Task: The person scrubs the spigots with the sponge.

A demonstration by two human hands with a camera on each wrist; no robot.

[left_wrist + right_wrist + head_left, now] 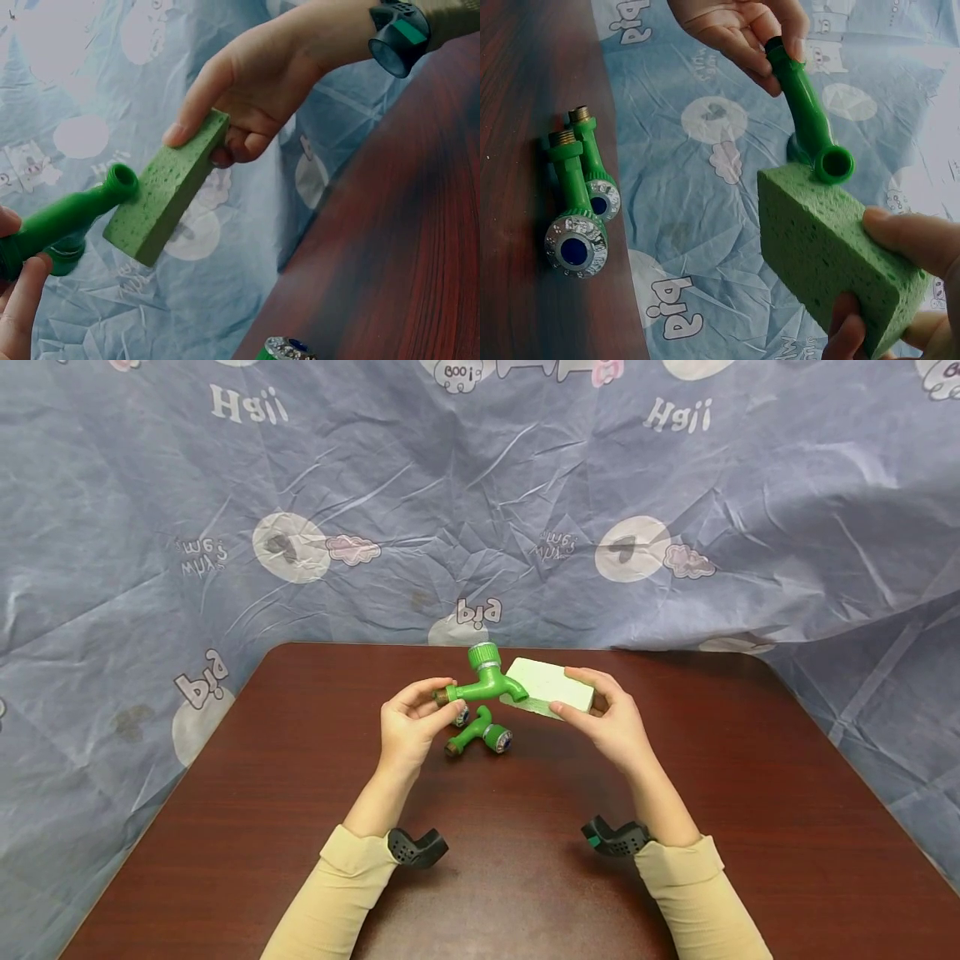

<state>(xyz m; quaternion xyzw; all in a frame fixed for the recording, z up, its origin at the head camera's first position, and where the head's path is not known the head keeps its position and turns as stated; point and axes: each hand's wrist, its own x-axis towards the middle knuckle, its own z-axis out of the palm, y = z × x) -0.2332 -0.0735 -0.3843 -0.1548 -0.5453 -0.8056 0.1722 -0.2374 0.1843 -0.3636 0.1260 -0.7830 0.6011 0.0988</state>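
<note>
Above the table, my left hand [408,724] pinches a green faucet [487,683] by its brass threaded end, with the knob upward and the spout toward the right. My right hand [617,720] grips a pale green sponge [551,683] by its right end, thumb on one side and fingers on the other. In the right wrist view the faucet's open spout [834,163] is right at the far end of the porous sponge [832,247]. From the left wrist, the spout [122,182] overlaps the sponge's [169,187] edge.
Two more green faucets lie side by side on the dark red-brown table [300,827]; the nearer faucet [574,217] shows a silver-rimmed knob with a blue centre, the other faucet [596,161] lies beside it. A printed blue-grey cloth [450,510] hangs behind the table.
</note>
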